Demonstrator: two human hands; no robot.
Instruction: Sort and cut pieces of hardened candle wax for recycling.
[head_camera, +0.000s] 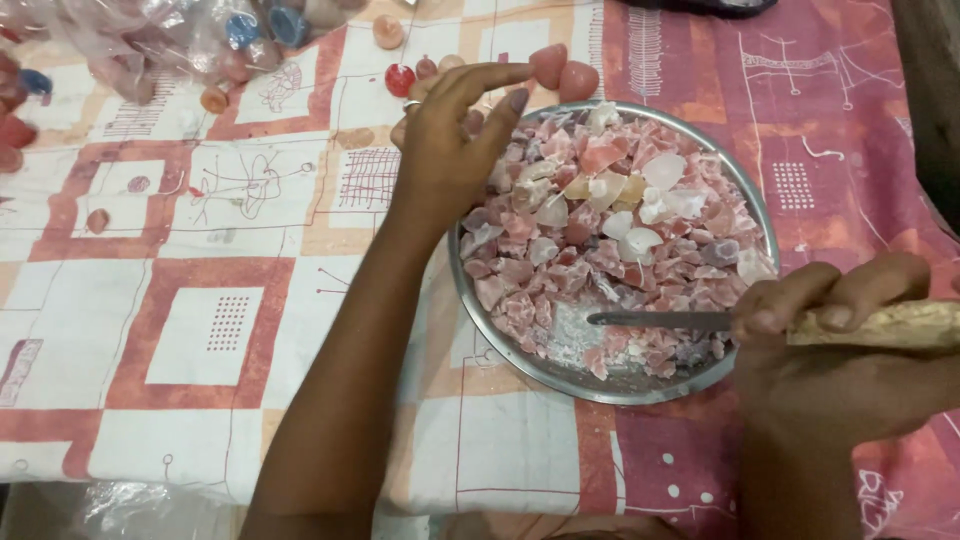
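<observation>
Now right grip (830, 345) holds knife (660, 320) over wax chunks (600, 240).

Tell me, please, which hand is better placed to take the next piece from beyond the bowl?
Probably left: the left hand already reaches over the bowl rim toward the pieces; the right hand holds the knife.

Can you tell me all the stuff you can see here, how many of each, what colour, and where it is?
metal bowl: one, silver, right of middle on the cloth
wax chunks: a big heap, pink, white and red, in the bowl
knife: one, grey blade, wooden handle, tip over the bowl's near side
whole candle pieces: several, pink and red, beyond the bowl
plastic bags: a pile, clear, top left
tablecloth: one, white and red squares, covering the table
left hand: reaching past the bowl's far rim
right hand: gripping the knife handle
</observation>
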